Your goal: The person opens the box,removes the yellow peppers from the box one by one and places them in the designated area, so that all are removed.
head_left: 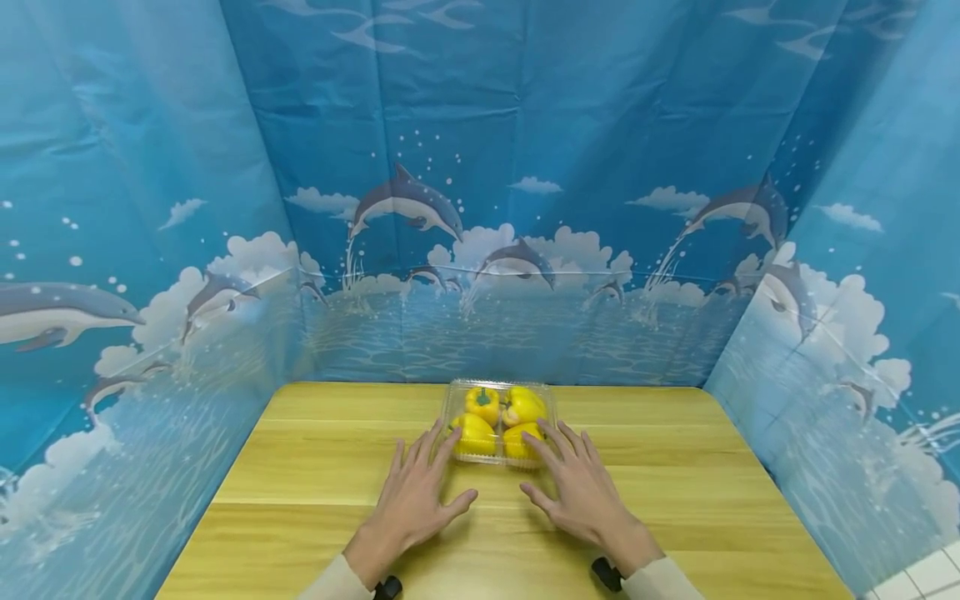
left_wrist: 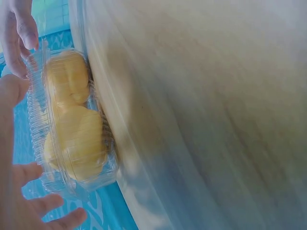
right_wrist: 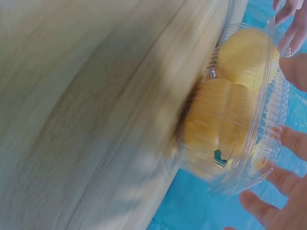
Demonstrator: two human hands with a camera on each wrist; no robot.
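Note:
A clear plastic clamshell box (head_left: 447,410) with ribbed sides stands on the table, holding several yellow bell peppers (head_left: 474,435). One pepper shows its green stem facing up. My left hand (head_left: 418,493) is at the box's near left corner, fingers spread and thumb pointing inward. On the near right corner, my right hand (head_left: 583,493) mirrors it, its fingertips overlapping the box edge in the head view. Both wrist views show the box (left_wrist: 34,120) from the side, its lid over the peppers (right_wrist: 213,115). Neither hand grips anything.
The wooden table (head_left: 322,467) extends to both sides of the box and toward me. Blue curtains (head_left: 480,333) printed with dolphins surround the table at the back and sides. White floor tiles (head_left: 930,573) show at the lower right.

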